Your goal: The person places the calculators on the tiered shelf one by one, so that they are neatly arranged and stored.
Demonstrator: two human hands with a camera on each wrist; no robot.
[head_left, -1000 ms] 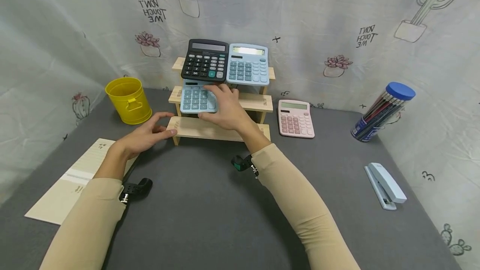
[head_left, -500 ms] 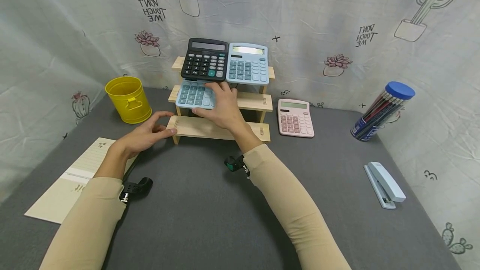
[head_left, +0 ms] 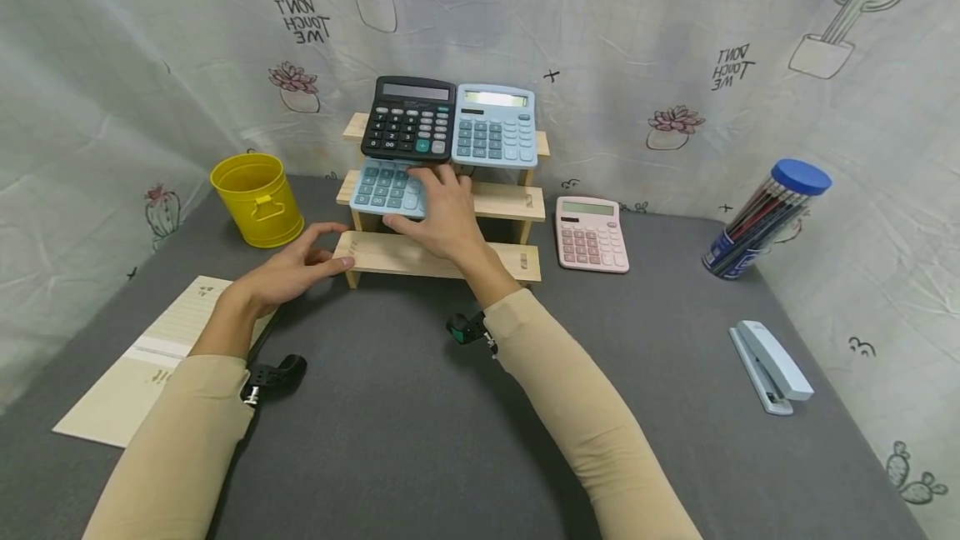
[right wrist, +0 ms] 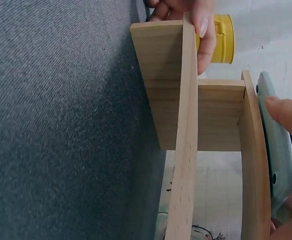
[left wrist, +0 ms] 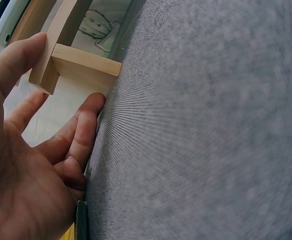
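A three-step wooden display stand (head_left: 420, 255) rises at the back of the table. At its lowest step, my left hand (head_left: 288, 273) holds the left end, with thumb (left wrist: 23, 60) and index finger on the wood. My right hand (head_left: 444, 219) grips a light blue calculator (head_left: 386, 188) on the middle step, thumb at the lower edge and fingers near the top right. This calculator sits slightly turned, its upper part hidden behind a black calculator (head_left: 408, 119). In the right wrist view, the blue calculator (right wrist: 276, 145) lies close along the step. Another light blue calculator (head_left: 495, 127) stands beside the black one.
A pink calculator (head_left: 591, 234) lies right of the stand. To the left are a yellow bucket (head_left: 258, 202) and an open notebook (head_left: 127, 394), partly under the left arm. Farther right are a tube of pencils (head_left: 765, 223) with a blue lid and a light blue stapler (head_left: 771, 367).
My right hand has moved slightly left with the light blue calculator, whose lower edge has shifted left and up and turned a little. The left hand has stayed at the stand.
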